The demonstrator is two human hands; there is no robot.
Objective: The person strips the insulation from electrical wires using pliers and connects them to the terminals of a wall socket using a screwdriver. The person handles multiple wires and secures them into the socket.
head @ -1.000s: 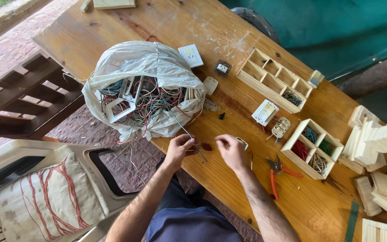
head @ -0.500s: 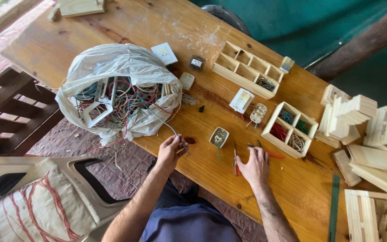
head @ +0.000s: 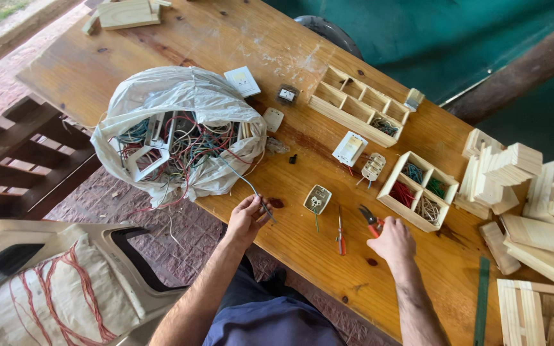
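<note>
My left hand (head: 246,219) pinches the end of a thin wire (head: 242,179) that trails out of a white plastic bag (head: 181,128) full of tangled wires and switch frames. My right hand (head: 392,240) closes around the red handles of pliers (head: 370,220) lying on the wooden table (head: 193,38). Between the hands lie a small socket insert (head: 317,199) with a green wire and a red-handled screwdriver (head: 340,232).
A small wooden divided box (head: 418,190) with coloured wires sits right of the pliers; a longer divided tray (head: 360,106) sits behind. Switch plates (head: 349,148) and parts are scattered mid-table. Wooden blocks (head: 514,170) pile at right. A plastic chair (head: 78,282) stands at lower left.
My right hand moved right from beside the screwdriver to the pliers and closed on their handles. My left hand keeps hold of the wire by the bag.
</note>
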